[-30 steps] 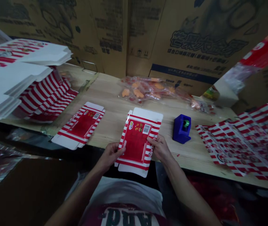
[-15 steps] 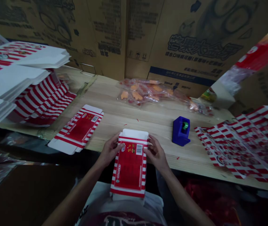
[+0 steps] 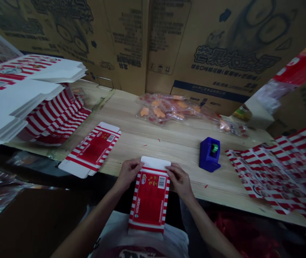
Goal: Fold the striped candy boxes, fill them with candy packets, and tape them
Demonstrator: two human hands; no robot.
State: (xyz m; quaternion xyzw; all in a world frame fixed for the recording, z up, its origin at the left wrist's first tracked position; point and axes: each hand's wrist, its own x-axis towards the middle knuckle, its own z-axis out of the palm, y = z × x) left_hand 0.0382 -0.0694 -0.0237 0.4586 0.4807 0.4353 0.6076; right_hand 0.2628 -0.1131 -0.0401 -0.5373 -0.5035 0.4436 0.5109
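Note:
A red-and-white striped carton [image 3: 150,200] tilts between my body and the bench edge, its printed red face and barcode turned up. Its white end flap [image 3: 156,162] points away from me. My left hand [image 3: 128,175] pinches the carton's upper left corner beside the flap. At the upper right corner, my right hand [image 3: 180,181] grips it with thumb and bent fingers. A second flat carton [image 3: 95,149] of the same print lies on the bench to the left, apart from both hands. To the right stands a blue tape dispenser [image 3: 209,154] with a green roll core.
Stacked flat cartons [image 3: 10,96] fill the left side, above striped ones [image 3: 58,116]. Clear packets with orange pieces [image 3: 166,109] lie at the back, before large cardboard boxes [image 3: 214,53]. Striped printed sheets [image 3: 284,172] cover the right end of the wooden bench [image 3: 126,143].
Both hands have shifted to the carton's top corners by the flap, with fingertips now pinching there. The view has tilted slightly, so everything sits a little lower and further right.

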